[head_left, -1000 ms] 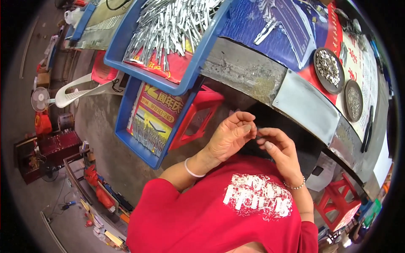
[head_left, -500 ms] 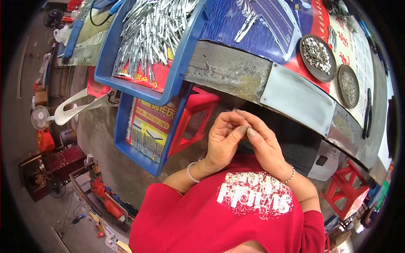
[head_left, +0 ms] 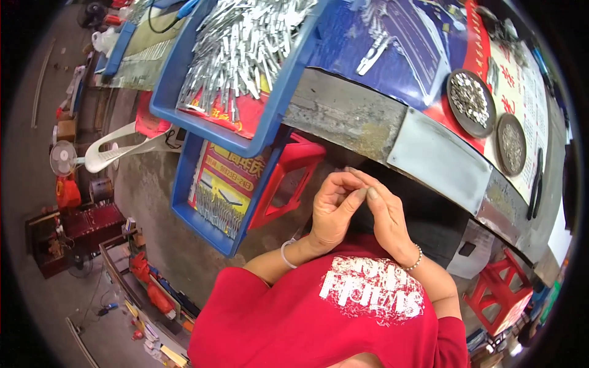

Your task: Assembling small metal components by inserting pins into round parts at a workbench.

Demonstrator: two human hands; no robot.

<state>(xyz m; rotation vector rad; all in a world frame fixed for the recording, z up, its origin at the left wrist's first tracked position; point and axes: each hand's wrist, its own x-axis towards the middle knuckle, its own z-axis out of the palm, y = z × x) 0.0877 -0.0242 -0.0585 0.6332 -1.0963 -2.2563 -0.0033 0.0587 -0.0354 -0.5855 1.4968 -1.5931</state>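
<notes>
The half-curled left hand (head_left: 334, 210) and right hand (head_left: 389, 221) meet fingertip-to-fingertip, any held piece indiscernible, apparently in fine fingerwork calling next for steadiness, apart from slim silvery metal strips (head_left: 251, 52) in a blue plastic tray (head_left: 210, 134).

Two hands (head_left: 334, 211) (head_left: 390, 226), two blue trays (head_left: 208, 132) (head_left: 200, 230) of metal pieces (head_left: 242, 61)
Toward the worktop's (head_left: 331, 101) right edge: two dark dishes (head_left: 481, 130) (head_left: 513, 171).

Strips (head_left: 251, 55) in the upper tray (head_left: 202, 131), left of two dishes (head_left: 477, 129) (lower tray (head_left: 199, 230) beneath, stool (head_left: 299, 153) beside it)
</notes>
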